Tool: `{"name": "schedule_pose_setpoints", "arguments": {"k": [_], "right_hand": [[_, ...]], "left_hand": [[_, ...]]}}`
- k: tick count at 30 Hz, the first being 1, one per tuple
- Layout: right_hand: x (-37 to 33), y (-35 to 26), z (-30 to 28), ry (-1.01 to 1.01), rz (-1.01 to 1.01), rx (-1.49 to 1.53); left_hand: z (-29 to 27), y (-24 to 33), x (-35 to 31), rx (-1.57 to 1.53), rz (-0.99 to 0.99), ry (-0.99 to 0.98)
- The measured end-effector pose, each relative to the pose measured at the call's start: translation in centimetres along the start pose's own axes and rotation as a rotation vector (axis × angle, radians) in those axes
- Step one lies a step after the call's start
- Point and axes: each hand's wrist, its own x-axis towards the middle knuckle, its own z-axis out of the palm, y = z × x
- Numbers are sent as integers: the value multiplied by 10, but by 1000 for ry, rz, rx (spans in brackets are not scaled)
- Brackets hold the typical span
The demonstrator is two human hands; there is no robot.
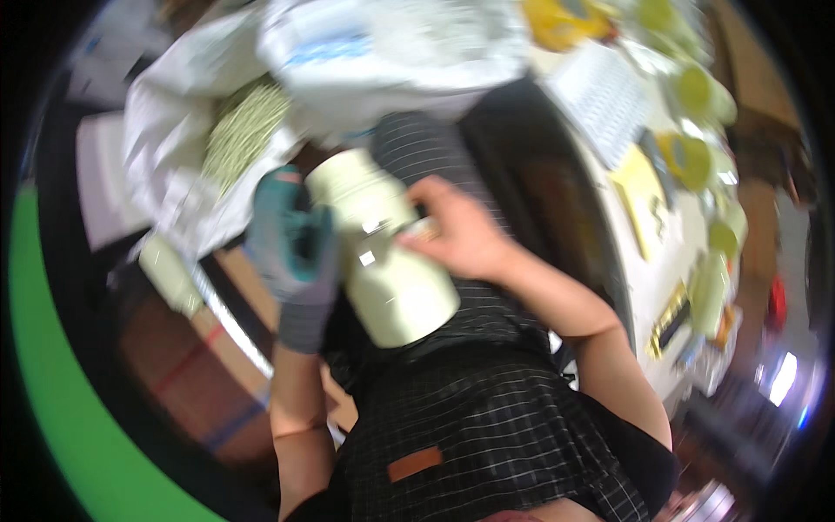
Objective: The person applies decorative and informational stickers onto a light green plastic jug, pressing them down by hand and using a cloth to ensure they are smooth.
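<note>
One pale green vessel (404, 300) lies over one checked apron (504, 435), between two hands. One gloved left hand (291, 230) curls at its left side; one bare right hand (465, 230) bends its fingers opposite; I cannot tell either grip. Two white sacks (161, 152) sit beyond.

Sacks (165, 130) and a cluttered worktable (639, 291) suggest a workshop.
</note>
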Motion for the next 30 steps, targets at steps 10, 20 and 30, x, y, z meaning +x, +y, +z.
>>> {"name": "schedule_pose_setpoints", "arguments": {"k": [10, 20, 30], "right_hand": [[-74, 0, -38, 35, 12, 972], [-201, 168, -203, 1066, 493, -385], [-221, 259, -272, 1132, 545, -572]], "left_hand": [[-9, -83, 55, -389, -278, -698], [115, 76, 66, 206, 308, -463], [425, 216, -35, 164, 764, -969]]}}
